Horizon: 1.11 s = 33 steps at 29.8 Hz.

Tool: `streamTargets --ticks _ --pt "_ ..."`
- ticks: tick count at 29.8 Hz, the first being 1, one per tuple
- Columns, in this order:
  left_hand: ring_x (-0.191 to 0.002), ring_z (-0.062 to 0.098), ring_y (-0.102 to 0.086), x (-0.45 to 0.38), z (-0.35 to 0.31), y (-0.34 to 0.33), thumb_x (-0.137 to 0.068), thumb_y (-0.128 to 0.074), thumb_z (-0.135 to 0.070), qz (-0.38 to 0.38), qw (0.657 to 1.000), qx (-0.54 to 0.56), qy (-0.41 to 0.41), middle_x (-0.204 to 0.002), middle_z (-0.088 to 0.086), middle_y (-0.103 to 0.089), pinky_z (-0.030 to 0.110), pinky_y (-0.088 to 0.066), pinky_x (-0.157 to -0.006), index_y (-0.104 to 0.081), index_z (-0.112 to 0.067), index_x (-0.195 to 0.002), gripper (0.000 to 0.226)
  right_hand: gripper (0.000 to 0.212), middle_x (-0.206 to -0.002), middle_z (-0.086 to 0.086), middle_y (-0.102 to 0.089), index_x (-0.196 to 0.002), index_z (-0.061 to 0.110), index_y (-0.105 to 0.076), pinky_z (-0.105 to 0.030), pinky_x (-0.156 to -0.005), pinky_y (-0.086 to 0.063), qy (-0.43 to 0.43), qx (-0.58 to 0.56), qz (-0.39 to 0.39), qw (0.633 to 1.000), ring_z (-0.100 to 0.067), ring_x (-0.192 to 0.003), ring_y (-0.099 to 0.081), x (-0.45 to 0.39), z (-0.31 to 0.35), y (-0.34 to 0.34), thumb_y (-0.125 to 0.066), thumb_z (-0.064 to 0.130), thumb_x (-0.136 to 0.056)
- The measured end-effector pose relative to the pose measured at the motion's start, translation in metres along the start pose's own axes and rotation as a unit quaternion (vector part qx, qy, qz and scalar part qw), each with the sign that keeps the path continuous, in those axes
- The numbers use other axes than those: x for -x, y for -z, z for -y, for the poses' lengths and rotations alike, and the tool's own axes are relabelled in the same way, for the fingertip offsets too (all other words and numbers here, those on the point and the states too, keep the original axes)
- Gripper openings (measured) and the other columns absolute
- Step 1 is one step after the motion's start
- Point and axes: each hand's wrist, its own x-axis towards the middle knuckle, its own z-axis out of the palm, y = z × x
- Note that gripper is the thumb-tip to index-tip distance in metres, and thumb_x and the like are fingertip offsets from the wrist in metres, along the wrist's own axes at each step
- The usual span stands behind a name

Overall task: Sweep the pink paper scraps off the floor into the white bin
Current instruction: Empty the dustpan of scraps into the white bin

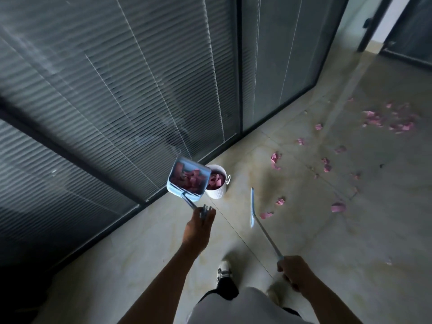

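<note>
Tipping the blue dustpan [188,181] over the white bin [217,183] is the step we are in, and a load of pink paper scraps [192,177] lies in the pan, with more already showing inside the bin, which stands on the floor [292,230] at the foot of the glass partition [117,90]. Our left hand [201,226] has its fingers curled round the dustpan's handle; our right hand [293,271] grips the pole of the blue broom [252,208], whose head hangs just right of the bin. To do this well, we judge the pan's lip should sit right over the bin's mouth and tilt slowly, since light paper will flutter out. Many loose scraps [388,120] are left scattered toward the right edge of the floor, some near the broom, the thickest cluster well apart from the bin. Our shoe [224,271] stands close behind, and nothing blocks the bin.
</note>
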Motion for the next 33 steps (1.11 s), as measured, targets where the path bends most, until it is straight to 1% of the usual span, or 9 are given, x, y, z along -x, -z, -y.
streamTargets --ticks 2,5,10,15,19,22,28,31,33 --pt "-0.106 0.041 -0.060 -0.006 -0.002 0.000 -0.100 -0.047 -0.035 0.048 0.995 -0.078 -0.042 -0.126 0.015 -0.059 0.043 -0.050 -0.085 -0.040 -0.033 -0.114 0.016 0.021 -0.044 -0.006 -0.039 -0.062 0.001 -0.055 -0.015 -0.038 -0.022 -0.011 -0.006 -0.008 1.000 -0.012 -0.029 -0.031 0.001 0.001 0.001 -0.050 -0.004 -0.083" --pt "-0.103 0.034 -0.064 -0.028 0.002 0.005 -0.095 -0.045 -0.054 0.087 0.989 -0.113 -0.024 -0.116 0.014 -0.066 0.034 -0.048 -0.080 -0.045 -0.021 -0.122 0.043 0.020 -0.037 -0.004 -0.040 -0.063 0.000 -0.056 -0.013 -0.036 -0.022 -0.023 -0.008 -0.029 0.999 -0.012 -0.026 -0.029 -0.001 0.009 -0.003 -0.051 -0.003 -0.082" --pt "-0.101 0.031 -0.066 -0.053 0.007 0.003 -0.092 -0.038 -0.064 0.160 0.952 -0.252 -0.073 -0.110 0.010 -0.069 0.041 -0.053 -0.084 -0.043 -0.020 -0.118 0.051 0.024 -0.041 -0.002 -0.045 -0.059 0.006 -0.055 -0.015 -0.030 -0.024 -0.007 0.029 -0.052 0.998 -0.007 -0.024 -0.035 -0.004 0.011 -0.005 -0.054 0.002 -0.083" --pt "-0.108 0.030 -0.065 -0.061 0.015 -0.010 -0.094 -0.032 -0.064 0.187 0.911 -0.354 -0.101 -0.119 0.006 -0.067 0.041 -0.052 -0.089 -0.041 -0.019 -0.125 0.055 0.027 -0.037 -0.003 -0.041 -0.056 0.005 -0.054 -0.016 -0.035 -0.022 -0.019 0.028 -0.061 0.998 -0.011 -0.024 -0.031 -0.009 0.014 -0.003 -0.054 0.002 -0.083" --pt "-0.114 0.027 -0.063 -0.062 0.017 -0.017 -0.094 -0.033 -0.063 0.198 0.900 -0.373 -0.108 -0.129 0.000 -0.062 0.039 -0.049 -0.091 -0.041 -0.023 -0.132 0.056 0.028 -0.038 -0.004 -0.041 -0.058 0.005 -0.055 -0.016 -0.035 -0.022 -0.022 0.030 -0.055 0.998 -0.011 -0.023 -0.029 -0.011 0.011 -0.003 -0.054 0.005 -0.086" --pt "-0.114 0.026 -0.063 -0.060 0.018 -0.024 -0.094 -0.032 -0.062 0.214 0.888 -0.390 -0.115 -0.133 -0.003 -0.060 0.039 -0.050 -0.093 -0.040 -0.024 -0.134 0.055 0.028 -0.047 -0.004 -0.044 -0.058 0.008 -0.054 -0.019 -0.033 -0.025 -0.016 0.076 -0.048 0.996 -0.004 -0.021 -0.030 -0.015 0.012 -0.001 -0.055 0.005 -0.086" --pt "-0.118 0.024 -0.061 -0.047 0.023 -0.037 -0.100 -0.034 -0.051 0.241 0.836 -0.467 -0.158 -0.138 -0.004 -0.055 0.039 -0.050 -0.095 -0.039 -0.017 -0.138 0.052 0.038 -0.046 -0.001 -0.045 -0.055 0.009 -0.055 -0.012 -0.032 -0.026 0.005 0.097 -0.042 0.994 0.001 -0.022 -0.033 -0.017 0.010 0.000 -0.049 0.010 -0.092" --pt "-0.115 0.027 -0.062 -0.039 0.024 -0.045 -0.101 -0.035 -0.047 0.235 0.822 -0.494 -0.159 -0.132 0.004 -0.060 0.039 -0.051 -0.093 -0.040 -0.013 -0.137 0.049 0.036 -0.043 -0.001 -0.044 -0.054 0.008 -0.055 -0.015 -0.032 -0.026 -0.008 0.081 -0.035 0.996 -0.002 -0.023 -0.033 -0.015 0.012 0.002 -0.053 0.008 -0.090" --pt "-0.116 0.032 -0.061 -0.034 0.020 -0.049 -0.103 -0.036 -0.036 0.249 0.795 -0.525 -0.174 -0.135 0.006 -0.055 0.041 -0.050 -0.088 -0.040 -0.012 -0.139 0.044 0.031 -0.037 0.000 -0.043 -0.055 0.006 -0.056 -0.017 -0.032 -0.026 -0.014 0.063 -0.033 0.997 -0.007 -0.022 -0.033 -0.012 0.012 0.004 -0.054 0.005 -0.087"
